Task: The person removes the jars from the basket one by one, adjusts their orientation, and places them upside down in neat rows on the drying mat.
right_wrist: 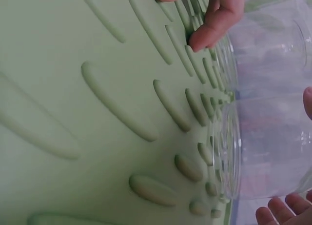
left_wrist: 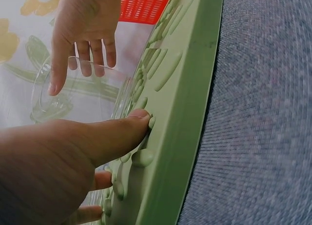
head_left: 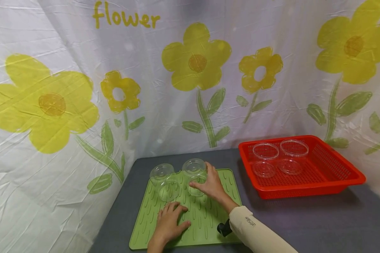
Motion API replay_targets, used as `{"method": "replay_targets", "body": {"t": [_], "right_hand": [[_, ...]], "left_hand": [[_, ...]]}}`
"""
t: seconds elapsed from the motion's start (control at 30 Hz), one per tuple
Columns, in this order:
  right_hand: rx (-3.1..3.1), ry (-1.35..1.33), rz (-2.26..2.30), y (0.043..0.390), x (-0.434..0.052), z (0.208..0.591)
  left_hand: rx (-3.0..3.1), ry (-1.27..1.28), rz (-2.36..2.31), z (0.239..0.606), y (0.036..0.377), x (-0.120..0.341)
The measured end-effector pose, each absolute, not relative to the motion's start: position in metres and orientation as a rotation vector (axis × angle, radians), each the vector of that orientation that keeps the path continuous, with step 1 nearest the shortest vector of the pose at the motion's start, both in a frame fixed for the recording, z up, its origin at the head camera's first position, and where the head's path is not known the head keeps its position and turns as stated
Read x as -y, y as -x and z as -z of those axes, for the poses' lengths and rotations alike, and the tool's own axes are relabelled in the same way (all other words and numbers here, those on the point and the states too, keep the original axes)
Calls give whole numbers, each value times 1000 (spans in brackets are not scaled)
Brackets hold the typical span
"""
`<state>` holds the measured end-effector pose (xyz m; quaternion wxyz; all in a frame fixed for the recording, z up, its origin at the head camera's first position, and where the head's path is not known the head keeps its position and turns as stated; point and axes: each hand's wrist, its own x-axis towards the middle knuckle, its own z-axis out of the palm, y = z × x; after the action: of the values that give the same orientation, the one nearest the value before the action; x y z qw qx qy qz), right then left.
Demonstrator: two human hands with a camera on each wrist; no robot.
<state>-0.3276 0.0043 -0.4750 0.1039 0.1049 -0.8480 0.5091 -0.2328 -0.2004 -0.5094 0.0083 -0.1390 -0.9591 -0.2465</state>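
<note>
Two clear plastic jars stand upside down, side by side, on a green ridged mat (head_left: 206,225). Around the right-hand jar (head_left: 194,168) reaches my right hand (head_left: 211,183), its thumb on the near side and its fingers extended along the far side. In the right wrist view its fingertips (right_wrist: 280,211) look slightly apart from the jar wall (right_wrist: 268,147). My left hand (head_left: 170,222) rests on the mat in front of the left-hand jar (head_left: 162,172), fingers spread and holding nothing. Its thumb (left_wrist: 122,134) touches the mat in the left wrist view.
A red perforated basket (head_left: 304,191) stands to the right, with two more clear jars (head_left: 266,151) upright inside. Grey cloth (head_left: 291,218) covers the table. A white curtain (head_left: 152,116) with yellow flowers hangs behind. A small black object (head_left: 224,229) shows beside the right sleeve.
</note>
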Motion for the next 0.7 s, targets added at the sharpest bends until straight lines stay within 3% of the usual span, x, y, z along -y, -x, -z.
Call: {"method": "replay_targets", "body": {"t": [0.7], "right_hand": [[2427, -319, -1626, 312, -22, 459]], "left_hand": [[3004, 418, 802, 508, 232, 199]]}}
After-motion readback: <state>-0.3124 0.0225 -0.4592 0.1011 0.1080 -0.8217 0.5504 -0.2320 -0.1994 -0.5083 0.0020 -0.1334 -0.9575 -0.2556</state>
